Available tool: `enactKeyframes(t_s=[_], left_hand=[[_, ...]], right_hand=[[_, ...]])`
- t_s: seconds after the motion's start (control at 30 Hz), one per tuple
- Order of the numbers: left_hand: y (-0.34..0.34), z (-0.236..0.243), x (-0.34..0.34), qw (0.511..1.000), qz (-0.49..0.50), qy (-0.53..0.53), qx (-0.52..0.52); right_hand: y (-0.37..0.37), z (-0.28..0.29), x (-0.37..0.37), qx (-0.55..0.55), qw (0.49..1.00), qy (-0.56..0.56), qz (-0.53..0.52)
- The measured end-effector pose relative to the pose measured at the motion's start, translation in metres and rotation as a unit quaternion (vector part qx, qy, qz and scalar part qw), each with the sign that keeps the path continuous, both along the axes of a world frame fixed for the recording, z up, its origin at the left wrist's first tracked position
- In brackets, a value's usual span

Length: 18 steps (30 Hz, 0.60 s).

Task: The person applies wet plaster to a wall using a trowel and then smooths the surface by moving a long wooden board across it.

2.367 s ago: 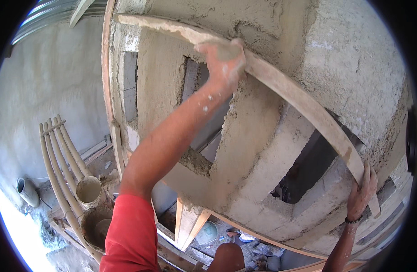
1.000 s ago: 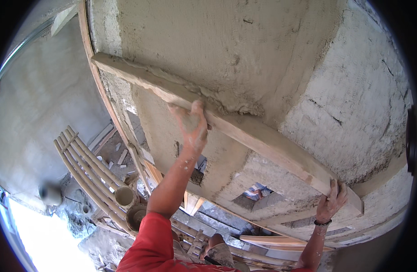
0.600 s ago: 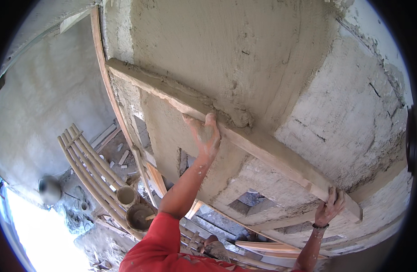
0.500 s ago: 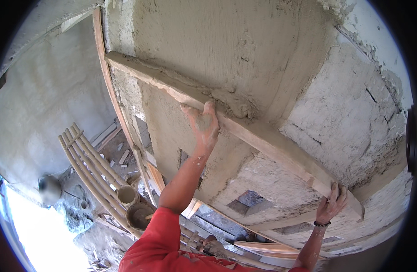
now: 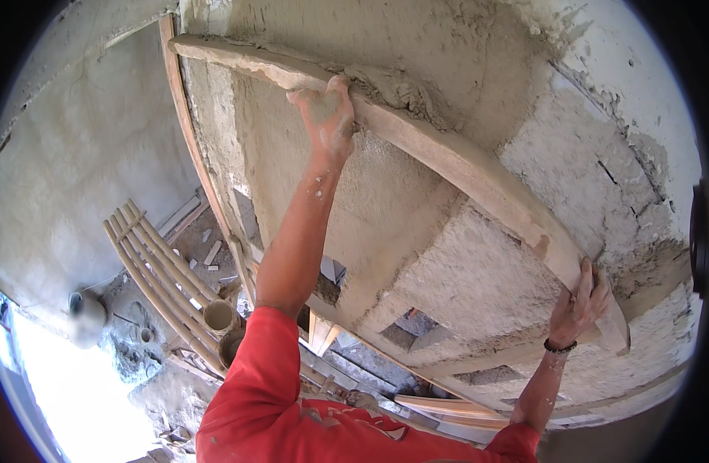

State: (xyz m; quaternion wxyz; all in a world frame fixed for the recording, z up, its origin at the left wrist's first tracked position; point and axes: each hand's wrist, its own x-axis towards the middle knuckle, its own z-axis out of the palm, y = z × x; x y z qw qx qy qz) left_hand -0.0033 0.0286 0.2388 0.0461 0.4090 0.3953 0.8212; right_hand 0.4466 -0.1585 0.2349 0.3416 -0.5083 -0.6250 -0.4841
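A long wooden straightedge (image 5: 455, 166), smeared with mortar, lies against the wall on a slant, its left end higher than its right. My left hand (image 5: 327, 119) grips its lower edge left of the middle, arm stretched upward; the fingers behind the board are partly hidden. Near the right end, my right hand (image 5: 578, 305) is closed over the board, a dark bracelet at the wrist. Wet mortar (image 5: 405, 91) is heaped in a lumpy ridge along the upper edge. Smooth damp plaster (image 5: 308, 23) covers the wall above, while a rough, paler patch (image 5: 559, 147) lies to the right.
An upright wooden strip (image 5: 183, 123) borders the plastered wall at left. Below stands a bamboo pole platform (image 5: 158, 266) with a bucket (image 5: 219, 315) and a second, partly hidden bucket (image 5: 229, 345). Square openings (image 5: 414, 328) pierce the lower wall. Rubble lies on the floor.
Both hands have pushed the straightedge up the wall, the left side rising further. The mortar ridge has moved up with it. Both hands keep their hold.
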Motion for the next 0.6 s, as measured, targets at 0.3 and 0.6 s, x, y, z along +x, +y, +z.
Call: enactKeyframes(t_s=[0.3, 0.6], left_hand=[[-0.027, -0.025, 0.076, 0.996, -0.045, -0.078, 0.012], [-0.050, 0.010, 0.089, 0.997, -0.050, -0.048, -0.033]], right_hand=[[-0.026, -0.011, 0.063, -0.037, 0.999, -0.004, -0.040], [-0.025, 0.005, 0.077, 0.003, 0.999, -0.015, -0.038]])
